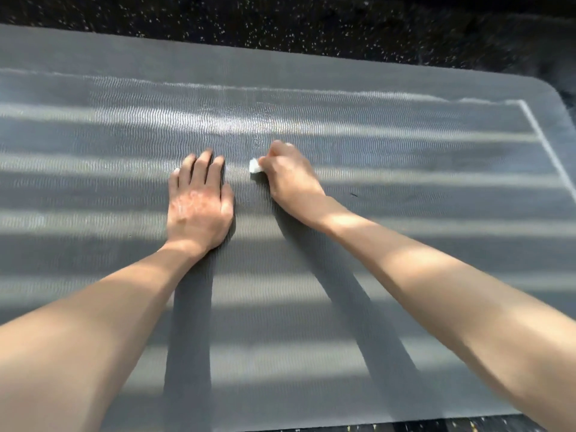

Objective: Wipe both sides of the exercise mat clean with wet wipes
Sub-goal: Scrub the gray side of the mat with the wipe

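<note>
Left hand (199,204): flat, palm down on the exercise mat (405,244). Fingers straight and close together, pointing to 12 o'clock. It holds nothing.

Mat: grey, wavy ribbed surface, spread flat on the floor (280,23), filling most of the view. Bands of sun and shade cross it.

Wet wipe (254,166): small white wad at 2 o'clock from the left hand, down on the mat, showing at the 9 o'clock side of the right hand (290,176).

Right hand: fingers curled around the wipe and gripping it, so most of the wipe is hidden.

Mat border: a pale line turns a corner at 2 o'clock, inside the rounded mat corner.

Floor: dark with light specks, seen at 12 o'clock beyond the far edge.
</note>
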`<action>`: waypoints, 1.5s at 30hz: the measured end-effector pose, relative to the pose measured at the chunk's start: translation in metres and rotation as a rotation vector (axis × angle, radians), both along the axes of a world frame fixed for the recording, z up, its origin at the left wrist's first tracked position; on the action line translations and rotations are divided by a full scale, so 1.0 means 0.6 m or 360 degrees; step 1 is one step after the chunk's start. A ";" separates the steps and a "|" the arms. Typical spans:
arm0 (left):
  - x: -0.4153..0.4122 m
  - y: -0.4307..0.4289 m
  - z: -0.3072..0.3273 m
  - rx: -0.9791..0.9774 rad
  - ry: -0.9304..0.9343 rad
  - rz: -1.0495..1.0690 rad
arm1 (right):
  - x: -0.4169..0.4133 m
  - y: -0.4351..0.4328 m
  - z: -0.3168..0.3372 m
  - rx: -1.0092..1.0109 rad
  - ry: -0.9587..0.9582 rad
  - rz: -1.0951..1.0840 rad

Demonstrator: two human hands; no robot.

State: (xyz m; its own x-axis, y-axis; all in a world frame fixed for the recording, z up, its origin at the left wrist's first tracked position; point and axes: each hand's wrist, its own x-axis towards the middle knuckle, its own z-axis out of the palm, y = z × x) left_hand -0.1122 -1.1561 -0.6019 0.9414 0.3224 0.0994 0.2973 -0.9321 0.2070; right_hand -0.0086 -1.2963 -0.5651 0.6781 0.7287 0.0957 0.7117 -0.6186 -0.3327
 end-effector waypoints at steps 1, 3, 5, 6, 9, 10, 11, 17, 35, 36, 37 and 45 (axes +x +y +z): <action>-0.001 -0.001 0.001 0.0020 0.0022 -0.0013 | -0.027 -0.013 -0.002 0.0038 0.0000 0.0035; -0.003 -0.005 0.001 0.0062 0.0075 -0.0032 | -0.076 -0.049 -0.009 0.0044 0.0052 0.0088; -0.016 -0.016 0.001 0.0059 0.0117 -0.0013 | -0.110 -0.073 -0.010 0.0074 0.0136 0.0205; -0.029 -0.025 -0.001 0.0045 0.0130 -0.0013 | -0.112 -0.077 -0.008 0.0052 0.0171 0.0241; -0.079 -0.047 -0.010 0.0121 0.0146 -0.0092 | -0.068 -0.052 -0.005 0.0017 0.0146 0.0141; -0.089 -0.049 -0.011 0.0145 0.0139 -0.0116 | -0.051 -0.041 -0.002 0.0036 0.0138 0.0087; -0.095 -0.050 -0.012 0.0154 0.0127 -0.0126 | -0.039 -0.032 -0.005 0.0053 0.0126 0.0025; -0.093 -0.055 -0.005 0.0012 0.0079 -0.0033 | -0.126 -0.071 -0.012 0.0080 0.0048 0.0080; -0.092 -0.052 -0.002 -0.0004 0.0112 -0.0005 | -0.199 -0.136 0.000 -0.0051 0.0277 0.0386; -0.090 -0.054 -0.002 -0.0011 0.0101 -0.0004 | -0.188 -0.132 0.001 -0.0059 0.0262 0.0437; -0.090 -0.053 -0.002 -0.0002 0.0107 -0.0008 | -0.168 -0.119 0.004 -0.0030 0.0211 0.0440; -0.089 -0.057 0.006 -0.0028 0.0112 -0.0012 | -0.172 -0.120 0.010 0.0049 0.0179 0.0204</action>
State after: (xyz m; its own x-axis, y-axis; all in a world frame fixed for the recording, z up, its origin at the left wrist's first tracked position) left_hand -0.1654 -1.1901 -0.5985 0.9483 0.3163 0.0273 0.3046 -0.9308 0.2020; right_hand -0.1116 -1.3685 -0.5593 0.5876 0.8077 0.0483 0.7414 -0.5135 -0.4321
